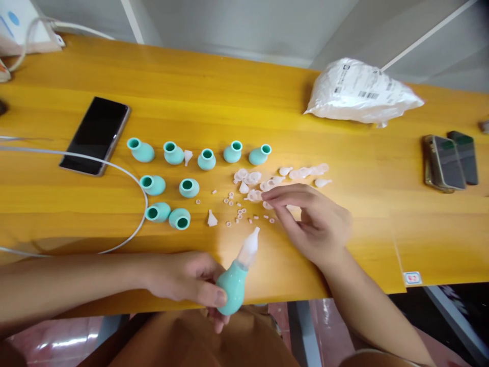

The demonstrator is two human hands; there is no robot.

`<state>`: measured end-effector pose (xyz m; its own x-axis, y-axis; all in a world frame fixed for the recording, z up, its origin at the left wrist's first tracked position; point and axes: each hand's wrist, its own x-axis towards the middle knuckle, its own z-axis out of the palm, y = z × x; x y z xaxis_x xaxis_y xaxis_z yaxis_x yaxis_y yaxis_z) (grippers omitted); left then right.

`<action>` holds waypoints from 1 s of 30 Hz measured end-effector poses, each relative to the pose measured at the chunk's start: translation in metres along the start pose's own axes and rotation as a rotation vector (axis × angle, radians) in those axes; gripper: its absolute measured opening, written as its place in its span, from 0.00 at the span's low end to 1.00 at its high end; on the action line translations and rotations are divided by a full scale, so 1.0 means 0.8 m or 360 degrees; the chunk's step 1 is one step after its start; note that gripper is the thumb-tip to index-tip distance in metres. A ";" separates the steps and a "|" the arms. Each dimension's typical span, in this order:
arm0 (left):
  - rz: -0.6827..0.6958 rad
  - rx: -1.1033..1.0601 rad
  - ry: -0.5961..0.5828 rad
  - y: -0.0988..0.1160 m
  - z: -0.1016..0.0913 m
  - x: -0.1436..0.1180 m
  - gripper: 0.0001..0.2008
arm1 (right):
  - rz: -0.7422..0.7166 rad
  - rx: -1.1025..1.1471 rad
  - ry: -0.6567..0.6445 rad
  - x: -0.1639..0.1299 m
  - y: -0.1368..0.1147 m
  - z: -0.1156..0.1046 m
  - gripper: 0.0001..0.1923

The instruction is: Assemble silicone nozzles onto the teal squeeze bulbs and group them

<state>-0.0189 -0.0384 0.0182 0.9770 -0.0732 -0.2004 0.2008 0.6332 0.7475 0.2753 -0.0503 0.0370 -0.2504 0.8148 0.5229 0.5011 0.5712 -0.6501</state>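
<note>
While the left hand (187, 278) wraps its fingers and thumb around a teal rubber bulb (232, 286) at the near edge of the tabletop (382, 214), it tilts that bulb so the translucent white nozzle (250, 246) pushed into its neck points up and away toward the middle of the table, which keeps the tip facing the loose parts. The right hand (313, 219) lies palm-down just beyond, its fingertips drawn together at the edge of a scatter of clear nozzle tips (282, 176) and tiny white rings (237, 206); whether it already pinches one small piece cannot be told (the fingers hide it). Nine open teal bulbs (183, 173), mouths empty, sit in loose rows left of that scatter toward the middle of the tabletop, seemingly sorted apart from the small pieces so each kind is easy to reach. A single nozzle lies beside the nearest bulbs. A black smartphone (95, 135) rests toward the far left, with a white cable (126, 176) looping past it. A white plastic bag (359, 92) lies near the far edge, and two more phones (451, 160) sit toward the right edge.
</note>
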 end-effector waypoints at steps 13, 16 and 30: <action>0.0044 0.0010 0.0419 -0.017 0.014 0.005 0.18 | 0.0363 0.0915 -0.0720 -0.007 -0.040 0.024 0.23; 0.0151 -0.0187 0.0535 -0.027 0.013 0.008 0.21 | 0.0396 0.0774 -0.0697 0.001 -0.035 0.000 0.27; 0.0076 -0.0046 0.0337 -0.005 0.000 0.000 0.11 | 0.0424 0.0214 -0.0934 0.001 -0.032 -0.029 0.14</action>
<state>-0.0198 -0.0408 0.0152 0.9478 0.1190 -0.2957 0.1492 0.6540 0.7416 0.2816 -0.0665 0.0665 -0.5611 0.8273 -0.0283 0.5102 0.3187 -0.7988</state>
